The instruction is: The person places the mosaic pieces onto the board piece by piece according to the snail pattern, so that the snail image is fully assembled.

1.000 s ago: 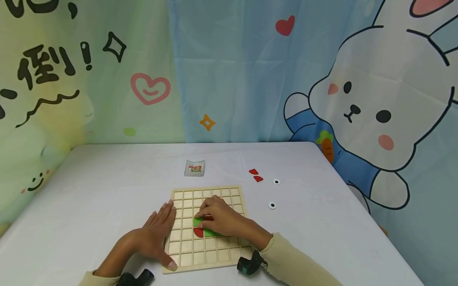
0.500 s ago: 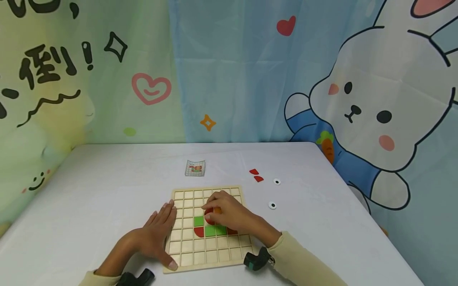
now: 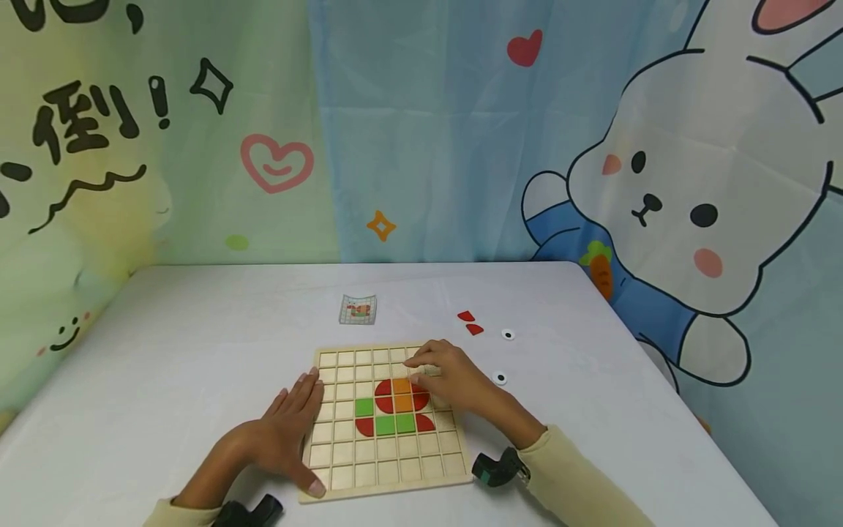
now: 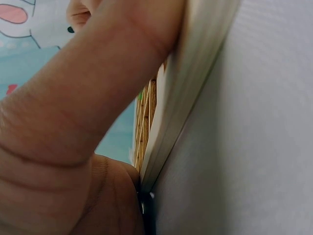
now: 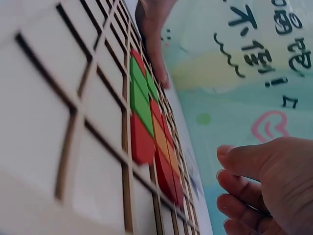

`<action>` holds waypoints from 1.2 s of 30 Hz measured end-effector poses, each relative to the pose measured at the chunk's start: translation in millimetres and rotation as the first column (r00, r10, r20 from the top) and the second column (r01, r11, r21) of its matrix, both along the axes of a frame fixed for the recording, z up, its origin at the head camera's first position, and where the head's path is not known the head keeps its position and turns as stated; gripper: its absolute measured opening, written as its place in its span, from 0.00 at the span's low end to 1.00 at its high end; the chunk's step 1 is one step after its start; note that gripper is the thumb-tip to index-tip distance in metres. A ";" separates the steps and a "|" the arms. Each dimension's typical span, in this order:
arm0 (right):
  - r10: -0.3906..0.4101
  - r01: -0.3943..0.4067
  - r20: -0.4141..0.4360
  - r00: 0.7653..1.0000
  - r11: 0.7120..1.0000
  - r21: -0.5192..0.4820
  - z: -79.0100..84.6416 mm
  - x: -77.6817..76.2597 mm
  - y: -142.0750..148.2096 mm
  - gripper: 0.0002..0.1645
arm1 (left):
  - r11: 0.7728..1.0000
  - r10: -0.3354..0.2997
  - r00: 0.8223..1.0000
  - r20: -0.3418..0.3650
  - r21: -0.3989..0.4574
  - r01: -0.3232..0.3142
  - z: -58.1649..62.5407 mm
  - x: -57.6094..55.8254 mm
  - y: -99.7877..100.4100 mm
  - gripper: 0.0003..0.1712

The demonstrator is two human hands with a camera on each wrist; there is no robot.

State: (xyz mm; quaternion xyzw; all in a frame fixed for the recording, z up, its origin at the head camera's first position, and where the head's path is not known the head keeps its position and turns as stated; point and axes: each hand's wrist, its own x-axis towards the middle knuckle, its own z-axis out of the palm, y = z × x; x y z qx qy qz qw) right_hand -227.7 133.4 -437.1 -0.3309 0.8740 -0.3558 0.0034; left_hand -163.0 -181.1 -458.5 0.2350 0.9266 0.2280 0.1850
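A square wooden grid board (image 3: 342, 477) lies on the table. Its middle cells hold an orange pair of tiles (image 3: 402, 403) flanked by rounded red tiles (image 3: 383, 389). Green square tiles (image 3: 385, 425) and red quarter-round tiles (image 3: 424, 423) fill cells below and to the left. My left hand (image 3: 279, 432) rests along the board's left side, fingers straight and thumb at the near left corner. In the left wrist view, the thumb (image 4: 93, 93) crosses the board's edge. My right hand (image 3: 454, 377) hovers over the upper right of the board, holding nothing, its fingers (image 5: 239, 186) loosely bent.
Two loose red pieces (image 3: 474, 329) lie beyond the board to the right. Close by are two white eye discs (image 3: 508, 334) with black dots. A small picture card (image 3: 358, 310) sits behind the board. A printed curtain (image 3: 421, 132) hangs past the table's far edge.
My right hand has moved from the middle of the board to its upper right, uncovering the orange and red tiles. The left hand stays in place.
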 end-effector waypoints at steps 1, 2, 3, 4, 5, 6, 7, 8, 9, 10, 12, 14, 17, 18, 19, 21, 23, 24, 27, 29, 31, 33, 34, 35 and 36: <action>-0.011 0.010 -0.011 1.000 1.000 -0.003 -0.8 -2.1 2.5 0.14 | 1.000 0.001 1.000 0.001 0.000 -0.001 0.4 0.1 0.0 0.90; -0.023 0.023 -0.012 1.000 1.000 -0.009 -1.5 -4.5 5.0 0.14 | 1.000 0.002 1.000 0.003 -0.001 -0.002 0.7 0.1 0.0 0.90; -0.037 0.037 -0.009 0.999 0.999 -0.013 -1.4 -6.6 7.4 0.14 | 1.000 0.001 1.000 0.004 -0.002 -0.001 1.2 0.1 0.1 0.90; -0.050 0.049 -0.013 0.999 0.999 -0.016 -1.4 -8.9 9.8 0.14 | 1.000 0.002 1.000 0.009 -0.004 -0.002 1.8 0.2 0.3 0.90; -0.061 0.061 -0.019 0.998 0.998 -0.019 -1.7 -11.3 12.7 0.14 | 1.000 0.001 1.000 0.014 -0.005 -0.001 2.5 0.1 0.5 0.90; -0.073 0.072 -0.027 0.997 0.997 -0.022 -2.2 -14.0 15.7 0.14 | 1.000 -0.004 1.000 0.020 -0.005 0.004 3.6 0.2 0.7 0.90; -0.087 0.086 -0.033 0.996 0.996 -0.024 -3.0 -16.8 18.9 0.14 | 1.000 -0.008 1.000 0.026 0.003 0.008 5.4 0.5 1.0 0.89; -0.107 0.106 -0.033 0.994 0.994 -0.026 -4.0 -19.8 22.0 0.14 | 1.000 -0.012 0.999 0.031 0.012 0.011 7.4 0.9 1.3 0.89; -0.128 0.127 -0.036 0.991 0.992 -0.026 -5.2 -22.8 25.2 0.14 | 1.000 -0.017 0.999 0.036 0.022 0.016 9.4 1.3 1.6 0.89; -0.150 0.149 -0.042 0.988 0.989 -0.024 -6.9 -25.8 28.5 0.14 | 0.999 -0.024 0.999 0.044 0.027 0.022 10.7 1.5 1.6 0.89; -0.195 0.194 -0.045 0.980 0.981 -0.026 -10.2 -31.6 35.1 0.14 | 0.999 -0.034 0.998 0.049 0.038 0.032 13.9 2.2 2.0 0.88; -0.238 0.237 -0.038 0.971 0.971 -0.032 -13.7 -37.4 41.2 0.14 | 0.999 -0.032 0.998 0.050 0.037 0.030 15.4 2.4 2.2 0.87; -0.283 0.282 -0.022 0.959 0.958 -0.048 -18.6 -46.0 49.8 0.15 | 0.999 -0.028 0.998 0.047 0.020 0.027 16.3 2.6 2.2 0.87; -0.296 0.295 -0.021 0.955 0.954 -0.054 -20.3 -49.0 52.5 0.15 | 1.000 -0.029 0.998 0.050 0.012 0.028 16.0 2.5 2.2 0.87; -0.307 0.305 -0.016 0.952 0.950 -0.061 -21.6 -51.9 55.1 0.15 | 1.000 -0.027 0.999 0.047 0.015 0.027 16.8 2.8 2.3 0.87; -0.322 0.320 -0.016 0.947 0.945 -0.068 -24.6 -57.7 60.6 0.16 | 1.000 -0.027 0.999 0.047 0.018 0.026 16.1 2.9 2.2 0.87; -0.337 0.336 -0.013 0.941 0.939 -0.071 -26.8 -62.5 65.7 0.16 | 1.000 -0.026 0.999 0.046 0.016 0.026 14.4 2.5 2.2 0.88; -0.341 0.339 -0.012 0.940 0.938 -0.075 -28.2 -64.8 68.2 0.16 | 1.000 -0.025 0.999 0.042 0.015 0.024 13.1 2.1 1.9 0.88; -0.344 0.342 -0.008 0.939 0.936 -0.083 -31.0 -69.1 74.2 0.16 | 1.000 -0.017 0.999 0.029 0.000 0.017 7.9 0.8 1.3 0.89; -0.348 0.347 -0.001 0.937 0.933 -0.093 -32.8 -70.8 77.0 0.16 | 1.000 -0.014 1.000 0.024 -0.004 0.014 5.4 0.3 0.8 0.89; -0.345 0.343 -0.003 0.938 0.934 -0.101 -34.4 -71.7 78.9 0.16 | 1.000 -0.006 1.000 0.019 -0.001 0.006 4.3 0.1 0.5 0.90; -0.345 0.343 -0.005 0.939 0.934 -0.101 -35.8 -72.1 80.0 0.15 | 1.000 -0.005 1.000 0.021 0.000 0.005 4.9 0.2 0.3 0.90; -0.345 0.343 -0.012 0.938 0.934 -0.099 -36.3 -72.3 80.0 0.15 | 1.000 -0.004 1.000 0.024 0.001 0.004 5.3 0.4 0.3 0.90; -0.345 0.342 -0.019 0.938 0.935 -0.094 -36.6 -72.5 79.8 0.16 | 1.000 -0.004 1.000 0.026 0.001 0.004 5.9 0.6 0.4 0.90; -0.344 0.340 -0.026 0.939 0.936 -0.091 -36.9 -72.9 79.6 0.16 | 1.000 -0.006 1.000 0.030 0.013 0.006 6.4 0.7 0.2 0.89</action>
